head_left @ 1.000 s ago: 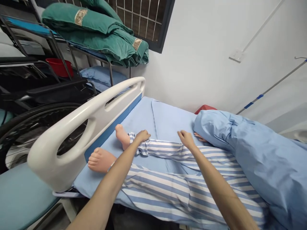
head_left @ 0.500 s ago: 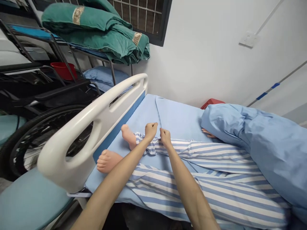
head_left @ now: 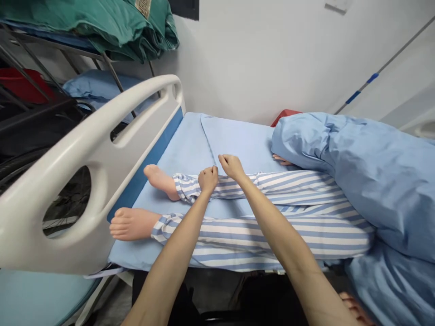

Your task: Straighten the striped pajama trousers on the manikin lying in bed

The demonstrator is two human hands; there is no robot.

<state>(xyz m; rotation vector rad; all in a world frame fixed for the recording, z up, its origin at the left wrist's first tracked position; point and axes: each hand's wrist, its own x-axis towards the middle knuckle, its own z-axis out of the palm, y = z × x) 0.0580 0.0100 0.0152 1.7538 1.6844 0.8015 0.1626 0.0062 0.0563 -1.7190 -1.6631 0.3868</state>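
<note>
My left hand (head_left: 208, 179) is closed in a fist on or just above the far lower leg of a figure that looks like a manikin. A little farther away, my right hand (head_left: 233, 165) is also a fist, over the far edge of the same leg. Nothing shows in either fist; I cannot tell whether they touch the cloth. Blue-and-white striped trousers (head_left: 288, 233) cover both legs, which lie stretched out. The bare, smooth far foot (head_left: 161, 179) and near foot (head_left: 133, 224) point towards the footboard. My forearms cross above the near leg.
A white bed footboard (head_left: 98, 129) rises at the left. The light blue sheet (head_left: 241, 136) lies under the legs, and a bunched blue quilt (head_left: 367, 172) covers the figure at the right, with fingertips (head_left: 282, 159) peeking out. Green folded bedding (head_left: 112, 27) sits on a rack behind.
The view has shifted, so the bed appears farther left and higher. My left fist has come lower onto the leg, while my right fist has risen and moved farther away.
</note>
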